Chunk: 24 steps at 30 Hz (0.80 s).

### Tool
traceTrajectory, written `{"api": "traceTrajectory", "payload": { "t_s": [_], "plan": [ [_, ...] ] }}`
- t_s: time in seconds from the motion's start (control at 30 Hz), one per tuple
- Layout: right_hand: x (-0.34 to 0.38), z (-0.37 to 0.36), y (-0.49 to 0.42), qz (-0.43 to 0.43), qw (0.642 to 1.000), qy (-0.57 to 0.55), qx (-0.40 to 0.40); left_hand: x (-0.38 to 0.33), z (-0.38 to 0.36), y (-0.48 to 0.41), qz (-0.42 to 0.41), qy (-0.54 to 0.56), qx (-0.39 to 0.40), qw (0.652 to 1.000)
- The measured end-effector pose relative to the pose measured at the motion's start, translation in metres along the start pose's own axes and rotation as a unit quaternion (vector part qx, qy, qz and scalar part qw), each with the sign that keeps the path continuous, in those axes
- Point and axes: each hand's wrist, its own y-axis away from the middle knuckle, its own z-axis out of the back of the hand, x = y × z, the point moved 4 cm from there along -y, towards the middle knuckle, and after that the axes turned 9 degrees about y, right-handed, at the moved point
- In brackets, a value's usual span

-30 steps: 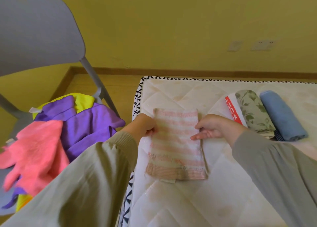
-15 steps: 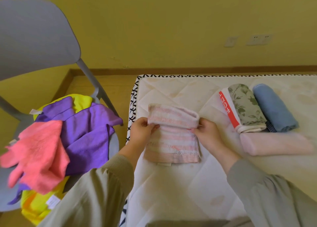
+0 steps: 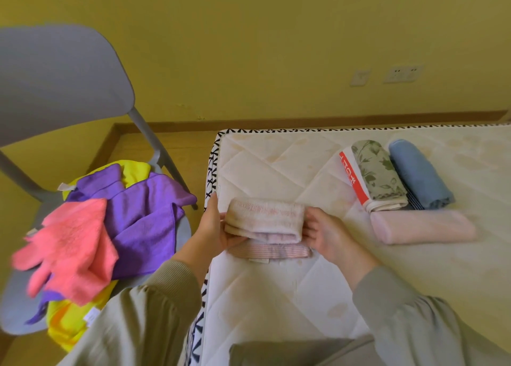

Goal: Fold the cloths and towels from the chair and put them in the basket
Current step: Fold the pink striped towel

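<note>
Left hand, right hand clamp striped towel — rolled cloths beside, chair pile left.

One chair, one striped towel, two hands, two sockets

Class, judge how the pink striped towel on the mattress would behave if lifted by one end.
Probably floppy: the striped towel bends into soft layers between the left hand and right hand. Likely to unroll, since its loose end lies flat on the mattress. Seemingly light for its size: the layers look thin.
</note>
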Motion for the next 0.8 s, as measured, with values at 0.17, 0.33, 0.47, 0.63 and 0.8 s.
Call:
{"api": "traceTrajectory", "payload": {
  "t_s": [0.17,0.33,0.47,0.63,0.8],
  "plan": [
    [-0.013,-0.005,0.001,-0.047,0.993,0.090,-0.053,0.005,-0.001,0.007,-0.029,-0.128,-0.048,0.990],
    [0.000,0.014,0.005,-0.020,0.978,0.189,-0.090,0.007,0.001,0.013,-0.061,-0.216,-0.045,0.973],
    [-0.004,0.016,0.006,0.006,0.935,0.341,-0.095,0.009,0.007,0.015,-0.078,-0.351,-0.053,0.931],
    [-0.007,0.008,0.005,0.047,0.902,0.424,-0.072,0.006,0.007,0.020,-0.101,-0.481,-0.076,0.867],
    [-0.008,0.001,0.009,0.074,0.876,0.471,-0.070,-0.001,-0.004,0.030,-0.350,-0.669,-0.143,0.640]
  ]
}}
